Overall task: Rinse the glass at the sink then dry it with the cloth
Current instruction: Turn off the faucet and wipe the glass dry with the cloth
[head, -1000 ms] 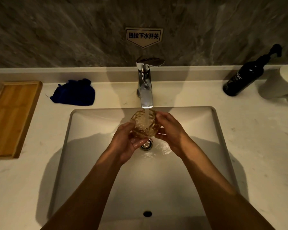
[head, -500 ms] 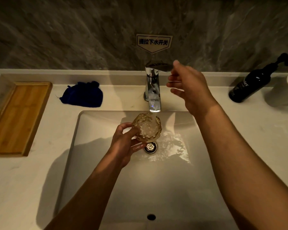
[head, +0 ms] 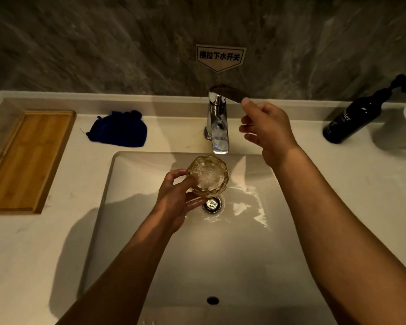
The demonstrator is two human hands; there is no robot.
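From the head camera, with the tap (head: 217, 127) as the landmark: the glass (head: 208, 176) sat just in front of the spout and slightly to its left, over the sink (head: 131, 184) and behind the drain (head: 212, 204). It was held mouth-up, its axis roughly upright. The left hand (head: 176, 200) was wrapped around its near-left side, thumb on the wall. No water stream showed at the spout. The right hand (head: 266, 130) was just right of the tap, loosely curled and holding nothing, its thumb tip at the end of the lever (head: 227, 93). The cloth (head: 118, 129) lay on the counter well to the tap's left, so the glass-holding hand was the nearer one; reaching it would likely fall to the free right hand, crossing over.
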